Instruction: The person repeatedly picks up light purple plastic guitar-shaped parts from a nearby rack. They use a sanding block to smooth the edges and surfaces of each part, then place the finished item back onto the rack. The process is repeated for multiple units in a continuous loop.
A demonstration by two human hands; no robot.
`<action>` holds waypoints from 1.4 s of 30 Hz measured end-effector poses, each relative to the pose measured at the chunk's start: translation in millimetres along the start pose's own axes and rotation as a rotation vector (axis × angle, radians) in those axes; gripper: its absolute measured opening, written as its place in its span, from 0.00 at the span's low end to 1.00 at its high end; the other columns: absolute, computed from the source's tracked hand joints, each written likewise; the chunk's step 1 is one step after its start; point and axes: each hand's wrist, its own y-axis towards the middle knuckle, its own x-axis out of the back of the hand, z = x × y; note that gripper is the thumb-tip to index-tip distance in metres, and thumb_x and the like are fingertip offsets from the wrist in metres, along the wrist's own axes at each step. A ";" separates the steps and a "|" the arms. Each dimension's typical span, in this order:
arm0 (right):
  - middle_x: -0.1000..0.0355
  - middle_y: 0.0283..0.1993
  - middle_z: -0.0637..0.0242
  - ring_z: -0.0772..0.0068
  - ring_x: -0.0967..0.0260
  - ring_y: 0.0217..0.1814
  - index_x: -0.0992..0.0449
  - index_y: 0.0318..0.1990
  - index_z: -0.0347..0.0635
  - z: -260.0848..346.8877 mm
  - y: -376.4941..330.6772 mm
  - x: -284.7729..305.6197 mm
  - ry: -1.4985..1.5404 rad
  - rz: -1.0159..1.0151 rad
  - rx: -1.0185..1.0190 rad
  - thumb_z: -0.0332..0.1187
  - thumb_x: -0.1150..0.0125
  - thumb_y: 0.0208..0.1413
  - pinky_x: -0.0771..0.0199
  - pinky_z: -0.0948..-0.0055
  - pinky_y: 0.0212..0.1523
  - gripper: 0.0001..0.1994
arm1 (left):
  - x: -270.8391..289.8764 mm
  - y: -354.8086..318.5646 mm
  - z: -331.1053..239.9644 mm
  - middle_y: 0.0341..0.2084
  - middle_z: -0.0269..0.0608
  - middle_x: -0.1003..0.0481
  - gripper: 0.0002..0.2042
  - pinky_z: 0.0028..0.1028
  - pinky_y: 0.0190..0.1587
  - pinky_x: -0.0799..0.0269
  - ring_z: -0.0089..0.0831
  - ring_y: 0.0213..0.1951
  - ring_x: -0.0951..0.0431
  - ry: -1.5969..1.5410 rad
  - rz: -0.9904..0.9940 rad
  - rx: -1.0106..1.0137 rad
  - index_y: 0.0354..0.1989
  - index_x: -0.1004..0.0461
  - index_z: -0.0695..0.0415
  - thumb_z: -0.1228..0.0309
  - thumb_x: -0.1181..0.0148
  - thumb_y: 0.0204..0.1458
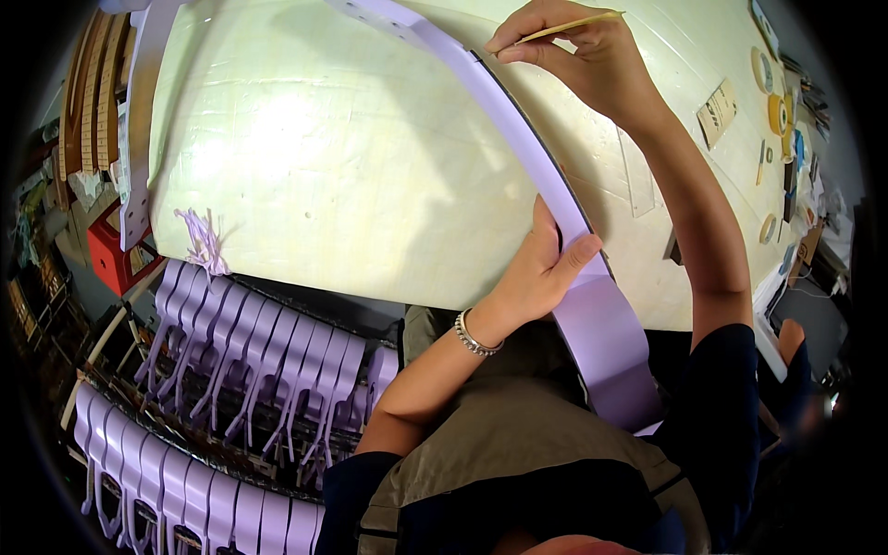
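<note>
Lilac strap: one, long (pixel 532 157); I see it run from the upper centre to the lower right of the frame, one edge dark.
Left hand: (pixel 541 268) clasped about the strap right of centre, thumb across it.
Right hand: (pixel 560 51) upper right, pinching a thin yellowish stick (pixel 573 25) beside the strap's dark edge; contact I cannot tell.
Counter: pale (pixel 324 157), beneath both.
Hanging lilac pieces: two rows (pixel 250 333), lower left.
Tape rolls: several (pixel 777 113), far right.
</note>
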 end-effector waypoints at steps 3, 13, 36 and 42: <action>0.23 0.32 0.65 0.75 0.27 0.34 0.21 0.32 0.39 3.5 1.1 -1.3 -0.007 -0.010 0.000 0.24 0.37 0.48 0.26 0.77 0.37 0.04 | 0.8 -0.3 2.8 0.34 0.41 0.31 0.39 0.32 0.43 0.30 0.32 0.37 0.26 0.003 -0.001 0.005 0.65 0.74 0.62 0.56 0.55 0.60; 0.26 0.30 0.68 0.76 0.30 0.34 0.22 0.30 0.36 22.4 -19.6 4.0 -0.080 0.047 -0.114 0.21 0.39 0.47 0.28 0.78 0.38 0.02 | 1.7 -0.7 5.6 0.35 0.42 0.31 0.42 0.31 0.42 0.29 0.33 0.37 0.25 -0.013 -0.011 0.005 0.65 0.75 0.63 0.47 0.59 0.58; 0.27 0.26 0.67 0.68 0.30 0.29 0.24 0.26 0.40 51.9 -106.8 18.9 -0.215 0.148 -0.028 0.21 0.37 0.37 0.30 0.75 0.31 0.06 | -6.6 3.9 -10.0 0.32 0.44 0.31 0.52 0.32 0.40 0.27 0.34 0.35 0.25 -0.106 -0.081 0.084 0.65 0.74 0.65 0.29 0.75 0.45; 0.27 0.27 0.69 0.67 0.30 0.30 0.24 0.26 0.42 57.0 -125.1 14.8 -0.221 0.122 -0.089 0.20 0.38 0.36 0.30 0.73 0.31 0.07 | -4.3 3.1 -7.8 0.34 0.46 0.30 0.53 0.33 0.40 0.28 0.37 0.34 0.25 -0.029 -0.081 0.101 0.65 0.73 0.64 0.28 0.76 0.43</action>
